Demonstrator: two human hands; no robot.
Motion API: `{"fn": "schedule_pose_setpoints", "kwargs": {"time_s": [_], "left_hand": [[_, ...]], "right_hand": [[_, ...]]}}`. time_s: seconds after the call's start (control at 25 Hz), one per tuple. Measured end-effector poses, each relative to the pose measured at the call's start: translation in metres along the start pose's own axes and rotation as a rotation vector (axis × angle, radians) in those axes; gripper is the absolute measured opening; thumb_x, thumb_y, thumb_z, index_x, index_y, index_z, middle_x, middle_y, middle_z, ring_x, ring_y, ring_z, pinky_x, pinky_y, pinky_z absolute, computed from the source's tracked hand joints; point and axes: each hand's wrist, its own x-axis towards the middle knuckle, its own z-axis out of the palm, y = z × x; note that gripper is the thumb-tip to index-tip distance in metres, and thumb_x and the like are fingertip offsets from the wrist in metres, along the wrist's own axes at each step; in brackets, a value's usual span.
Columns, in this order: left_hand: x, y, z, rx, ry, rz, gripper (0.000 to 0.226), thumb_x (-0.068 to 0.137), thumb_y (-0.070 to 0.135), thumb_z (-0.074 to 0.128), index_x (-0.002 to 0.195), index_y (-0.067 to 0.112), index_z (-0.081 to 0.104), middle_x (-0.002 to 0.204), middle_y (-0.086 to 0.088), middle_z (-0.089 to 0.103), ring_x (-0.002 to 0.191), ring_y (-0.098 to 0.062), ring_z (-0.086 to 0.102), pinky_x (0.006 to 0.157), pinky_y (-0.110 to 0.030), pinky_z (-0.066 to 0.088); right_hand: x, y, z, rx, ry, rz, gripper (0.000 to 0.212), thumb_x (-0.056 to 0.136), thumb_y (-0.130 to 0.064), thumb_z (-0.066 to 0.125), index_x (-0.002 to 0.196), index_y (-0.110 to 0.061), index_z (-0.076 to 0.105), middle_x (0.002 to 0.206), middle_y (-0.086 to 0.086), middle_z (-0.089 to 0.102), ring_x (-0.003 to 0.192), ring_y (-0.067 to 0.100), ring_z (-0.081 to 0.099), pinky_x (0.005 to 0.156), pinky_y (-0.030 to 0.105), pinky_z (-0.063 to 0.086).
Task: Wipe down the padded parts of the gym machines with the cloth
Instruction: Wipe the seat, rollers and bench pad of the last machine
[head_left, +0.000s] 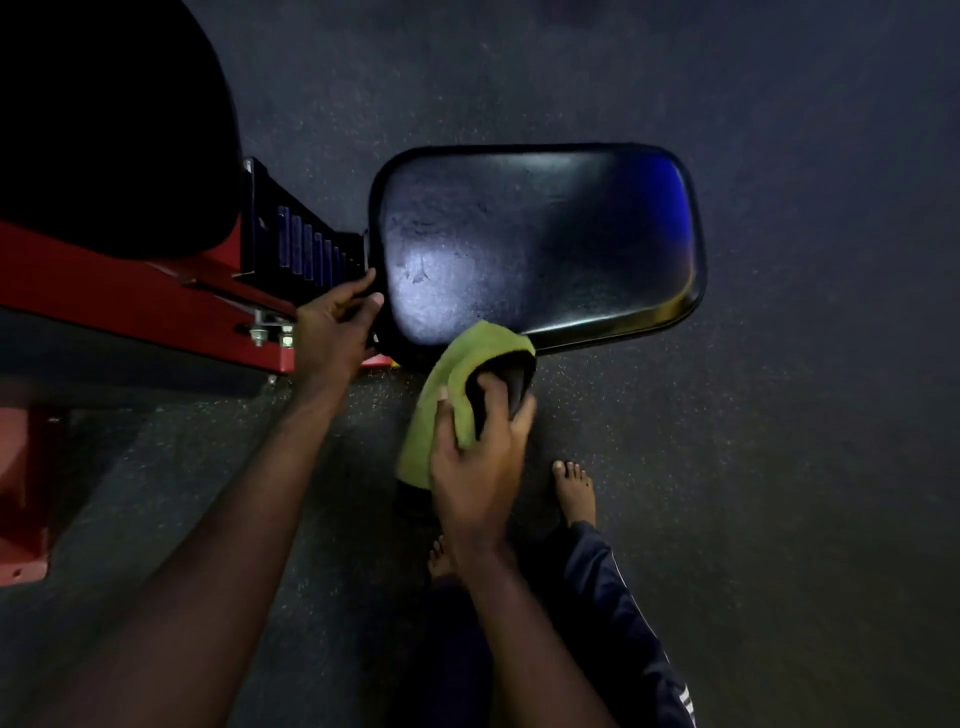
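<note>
A black padded seat (540, 234) of a gym machine sits in the middle of the view, shiny with a light patch near its left end. My right hand (478, 457) grips a green cloth (457, 384) just below the seat's near edge; the cloth's top touches that edge. My left hand (337, 327) holds the seat's left edge, thumb on top and fingers curled around the side. A second black pad (104, 130) fills the upper left corner.
The red machine frame (130, 301) with bolts runs along the left, and a black slotted adjuster (301, 244) joins it to the seat. Dark speckled rubber floor (779, 415) surrounds the seat. My bare feet (574, 491) stand below the seat.
</note>
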Motion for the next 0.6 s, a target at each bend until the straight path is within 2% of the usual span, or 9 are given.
{"fn": "schedule_pose_setpoints", "kwargs": {"time_s": [0.08,0.16,0.24,0.36,0.48,0.6], "left_hand": [[-0.001,-0.003,-0.002,0.034,0.016,0.035,0.034,0.086,0.040,0.072,0.120,0.045,0.069,0.123,0.003,0.072,0.114,-0.018,0.067,0.093,-0.050,0.057],[-0.002,-0.003,-0.001,0.068,0.026,0.037,0.035,0.092,0.031,0.070,0.126,0.036,0.068,0.126,0.001,0.070,0.116,-0.019,0.067,0.095,-0.050,0.056],[-0.002,-0.002,0.002,0.132,0.032,0.059,0.036,0.097,0.023,0.065,0.133,0.024,0.065,0.128,-0.002,0.069,0.115,-0.018,0.067,0.095,-0.046,0.057],[-0.008,-0.001,0.010,0.331,0.041,0.163,0.040,0.099,0.026,0.062,0.137,0.016,0.061,0.137,-0.004,0.064,0.124,-0.017,0.061,0.104,-0.036,0.051],[-0.012,0.002,0.013,0.472,0.064,0.211,0.046,0.099,0.033,0.062,0.140,0.012,0.057,0.150,-0.002,0.052,0.137,-0.016,0.048,0.111,-0.032,0.040],[-0.010,0.001,0.013,0.552,0.052,0.240,0.047,0.100,0.034,0.060,0.141,0.011,0.055,0.151,-0.002,0.050,0.141,-0.020,0.045,0.114,-0.041,0.041]], "right_hand": [[0.026,0.008,-0.017,-0.181,-0.105,-0.307,0.041,0.089,-0.034,0.062,0.129,-0.032,0.053,0.142,0.009,0.042,0.128,0.030,0.047,0.105,0.042,0.043],[0.060,-0.012,-0.006,-0.449,-0.270,-0.401,0.048,0.091,-0.031,0.066,0.137,-0.034,0.051,0.155,0.005,0.033,0.141,0.031,0.031,0.110,0.051,0.035],[0.088,-0.024,0.012,-0.651,-0.381,-0.484,0.053,0.092,-0.030,0.066,0.143,-0.034,0.050,0.159,0.005,0.030,0.146,0.034,0.022,0.112,0.059,0.031],[0.121,-0.026,0.016,-0.830,-0.389,-0.660,0.048,0.096,-0.035,0.058,0.143,-0.034,0.051,0.159,0.007,0.031,0.144,0.035,0.026,0.109,0.061,0.032],[0.173,-0.027,0.001,-0.823,-0.267,-0.560,0.045,0.092,-0.040,0.055,0.137,-0.034,0.056,0.155,0.005,0.036,0.137,0.032,0.035,0.102,0.053,0.034],[0.185,-0.040,0.016,-0.826,-0.113,-0.434,0.040,0.091,-0.043,0.055,0.129,-0.029,0.060,0.149,0.007,0.041,0.137,0.037,0.036,0.100,0.056,0.034]]}}
